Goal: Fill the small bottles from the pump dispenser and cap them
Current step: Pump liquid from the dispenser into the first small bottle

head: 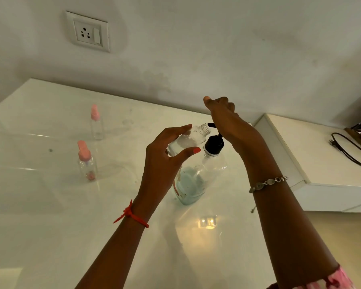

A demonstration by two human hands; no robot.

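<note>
We are in the middle of the filling step. Our left hand (165,155) holds one small bottle (188,140) in the air, tilted, with the thumb below and the fingers (181,129) above, clamped on its clear body. This bottle has no cap, and its open mouth is just beside the black nozzle (211,125) of the pump dispenser (196,178), which stands on the worktop (50,226).

Our right hand (223,115) lies over the top of the pump, with its fingers curled together and the thumb up. We cannot tell if they enclose something, for example the missing cap.

The liquid is clear, so we cannot say how much is already inside the held bottle. The dispenser shows only a little bluish liquid near its bottom.

At the left, well apart from the hands, two other small bottles stand upright, the far capped bottle (96,126) and the near capped bottle (87,163), both with pink caps on. We judge these two as probably finished, though their filling is not readable.

What is left, in our judgement, is to finish pumping into the held bottle, and then to close it with its cap.
</note>
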